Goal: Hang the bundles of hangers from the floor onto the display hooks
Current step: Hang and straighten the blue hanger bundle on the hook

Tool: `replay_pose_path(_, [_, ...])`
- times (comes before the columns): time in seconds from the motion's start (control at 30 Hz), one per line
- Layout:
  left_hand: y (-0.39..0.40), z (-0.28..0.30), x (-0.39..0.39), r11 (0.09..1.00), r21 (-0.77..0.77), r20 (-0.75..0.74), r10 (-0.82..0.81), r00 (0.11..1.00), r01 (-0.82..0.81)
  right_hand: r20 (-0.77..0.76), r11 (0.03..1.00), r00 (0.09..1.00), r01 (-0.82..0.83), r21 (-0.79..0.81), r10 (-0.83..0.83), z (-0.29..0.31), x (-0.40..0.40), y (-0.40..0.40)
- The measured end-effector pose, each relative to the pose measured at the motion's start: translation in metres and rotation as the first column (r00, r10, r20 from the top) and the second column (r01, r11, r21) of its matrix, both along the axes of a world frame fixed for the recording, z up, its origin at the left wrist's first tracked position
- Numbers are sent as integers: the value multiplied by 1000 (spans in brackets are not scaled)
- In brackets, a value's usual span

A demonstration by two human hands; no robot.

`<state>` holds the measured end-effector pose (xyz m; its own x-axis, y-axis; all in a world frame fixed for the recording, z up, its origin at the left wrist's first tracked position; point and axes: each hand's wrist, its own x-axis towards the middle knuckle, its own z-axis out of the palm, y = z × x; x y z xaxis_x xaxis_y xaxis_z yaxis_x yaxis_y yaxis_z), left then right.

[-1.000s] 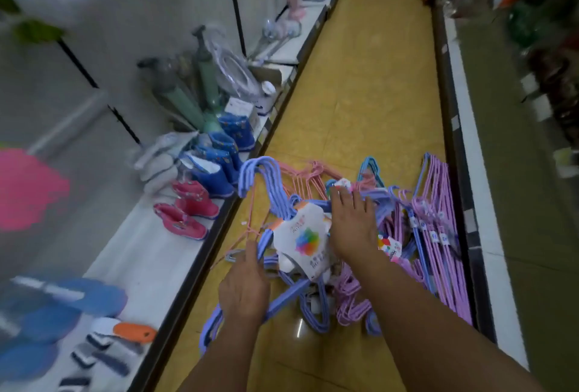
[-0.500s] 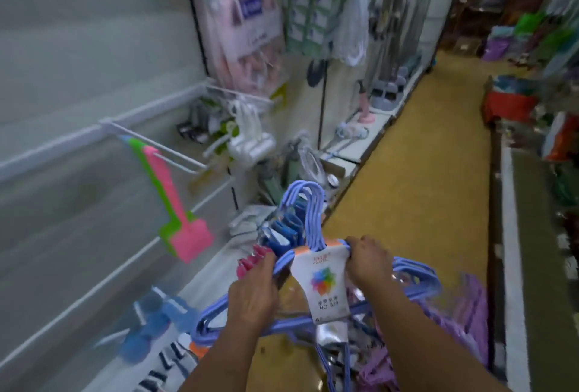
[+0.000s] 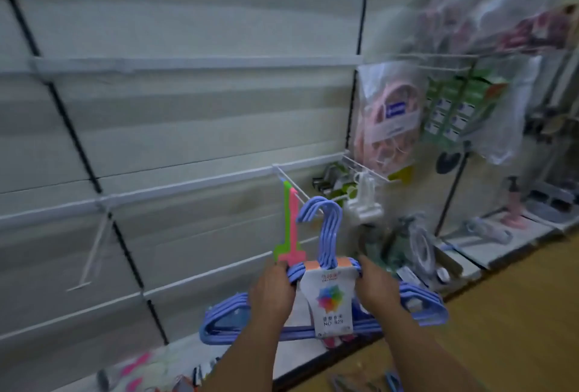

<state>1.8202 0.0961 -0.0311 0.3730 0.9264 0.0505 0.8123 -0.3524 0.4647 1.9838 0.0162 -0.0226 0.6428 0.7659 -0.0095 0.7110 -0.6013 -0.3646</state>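
At lower centre, the left hand (image 3: 272, 293) and right hand (image 3: 377, 286) each grip a shoulder of the blue hanger bundle (image 3: 326, 307) — its long axis runs across the frame, hooks upright, just below the white display hook (image 3: 293, 183) at centre.

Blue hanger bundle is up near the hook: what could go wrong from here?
1. The white wire display hook already carries a pink-and-green plastic item; the blue plastic hanger bundle could snag or knock it.
2. The left hand and right hand grip only near the neck, so the bundle may swing and miss.
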Motion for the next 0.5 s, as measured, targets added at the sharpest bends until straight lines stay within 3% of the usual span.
replay_pose_path(0.2, [-7,41,-53,989,45,23,137,990,-138,41,990,993,-112,86,108,34,-45,21])
replay_pose_path(0.5, [12,96,-105,969,181,105,154,982,-171,48,962,986,-169,217,162,99,-88,57])
